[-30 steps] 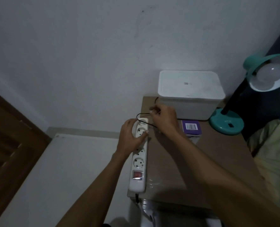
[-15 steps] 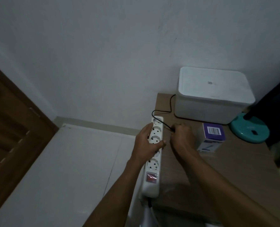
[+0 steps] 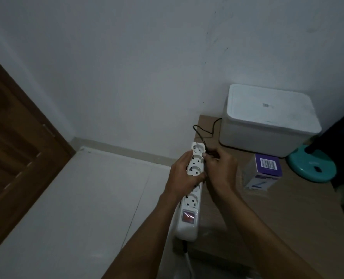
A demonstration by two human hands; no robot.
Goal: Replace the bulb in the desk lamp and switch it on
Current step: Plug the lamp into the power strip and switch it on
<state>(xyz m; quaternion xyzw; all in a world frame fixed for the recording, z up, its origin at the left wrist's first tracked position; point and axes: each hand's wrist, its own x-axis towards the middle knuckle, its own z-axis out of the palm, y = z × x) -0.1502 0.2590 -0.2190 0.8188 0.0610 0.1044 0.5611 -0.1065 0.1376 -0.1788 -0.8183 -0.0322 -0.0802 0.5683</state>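
A white power strip with several sockets and a red switch lies along the left edge of the brown table. My left hand grips its upper part from the left. My right hand is closed on the plug end of the lamp's black cord, held beside the upper sockets; the plug itself is hidden in my fingers. The lamp's teal base stands at the right edge; its shade and bulb are out of view. A purple and white bulb box stands between my right hand and the base.
A white lidded box sits at the back of the table against the wall, with the cord running behind it. A brown wooden door is at the left. White floor lies left of the table. Dark fabric shows at the right edge.
The view has swung left and the lamp shade with its bulb has left the frame. My right hand has brought the cord end down beside the strip's upper sockets. My left hand keeps its grip.
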